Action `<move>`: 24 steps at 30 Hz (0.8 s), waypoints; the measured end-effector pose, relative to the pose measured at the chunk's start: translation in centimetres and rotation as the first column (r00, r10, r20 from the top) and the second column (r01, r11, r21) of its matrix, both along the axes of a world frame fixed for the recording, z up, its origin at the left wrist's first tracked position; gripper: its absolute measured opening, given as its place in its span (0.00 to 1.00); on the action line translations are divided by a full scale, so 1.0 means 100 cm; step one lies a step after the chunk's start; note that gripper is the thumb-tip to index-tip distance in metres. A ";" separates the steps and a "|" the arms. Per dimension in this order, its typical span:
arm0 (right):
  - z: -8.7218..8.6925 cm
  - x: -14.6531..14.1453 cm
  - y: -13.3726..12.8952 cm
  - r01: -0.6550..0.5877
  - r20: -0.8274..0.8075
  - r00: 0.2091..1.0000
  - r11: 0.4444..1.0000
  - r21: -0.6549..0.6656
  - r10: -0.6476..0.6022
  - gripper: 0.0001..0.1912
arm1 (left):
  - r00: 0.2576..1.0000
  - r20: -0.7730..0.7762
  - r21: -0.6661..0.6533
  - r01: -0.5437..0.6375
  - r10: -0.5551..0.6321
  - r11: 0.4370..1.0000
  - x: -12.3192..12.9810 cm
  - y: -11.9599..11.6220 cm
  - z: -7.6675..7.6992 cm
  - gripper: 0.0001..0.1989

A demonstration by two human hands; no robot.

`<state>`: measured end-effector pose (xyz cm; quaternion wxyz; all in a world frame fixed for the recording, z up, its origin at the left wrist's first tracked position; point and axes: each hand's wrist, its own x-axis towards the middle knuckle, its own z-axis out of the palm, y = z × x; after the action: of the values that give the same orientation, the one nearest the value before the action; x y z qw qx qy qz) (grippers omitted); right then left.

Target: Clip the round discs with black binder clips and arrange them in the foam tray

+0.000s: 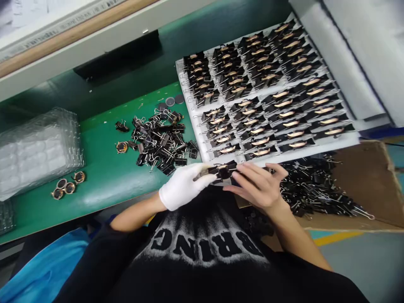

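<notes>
My left hand (pixel 183 185), in a white glove, pinches one side of a small piece with black binder clips (pixel 223 171) at the front edge of the white foam tray. The bare fingers of my right hand (pixel 260 183) close on the other side of the same piece. Just beyond both hands, the foam tray (pixel 197 126) bears rows of black-clipped pieces with thin gold-coloured edges. A heap of black binder clips (pixel 162 143) lies on the green table to the left of the tray.
Several round gold-rimmed parts (pixel 70 188) lie on the green table (pixel 104 168), near stacked clear plastic trays (pixel 41 147). A cardboard box (pixel 366 181) of binder clips stands at the right. A shelf edge (pixel 94 46) crosses the back.
</notes>
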<state>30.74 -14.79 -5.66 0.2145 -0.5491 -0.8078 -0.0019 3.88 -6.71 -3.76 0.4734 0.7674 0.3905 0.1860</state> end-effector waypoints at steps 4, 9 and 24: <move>-0.010 0.013 -0.005 0.146 0.075 0.977 0.885 0.442 -0.199 0.25 | 0.974 -0.161 0.528 -0.050 0.158 0.848 0.030 -0.003 -0.014 0.20; -0.005 0.001 0.010 0.257 0.072 0.950 0.894 0.367 -0.303 0.16 | 0.946 -0.264 0.700 0.054 0.188 0.712 0.044 -0.004 -0.027 0.19; -0.007 -0.008 0.022 0.316 0.026 0.942 0.910 0.267 -0.335 0.06 | 0.929 -0.202 0.722 -0.071 0.309 0.688 0.043 -0.006 -0.038 0.14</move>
<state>29.90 -12.56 -6.33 0.2521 -0.6427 -0.7049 -0.1626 8.18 -7.26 -7.59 0.0558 0.8630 0.4371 0.2471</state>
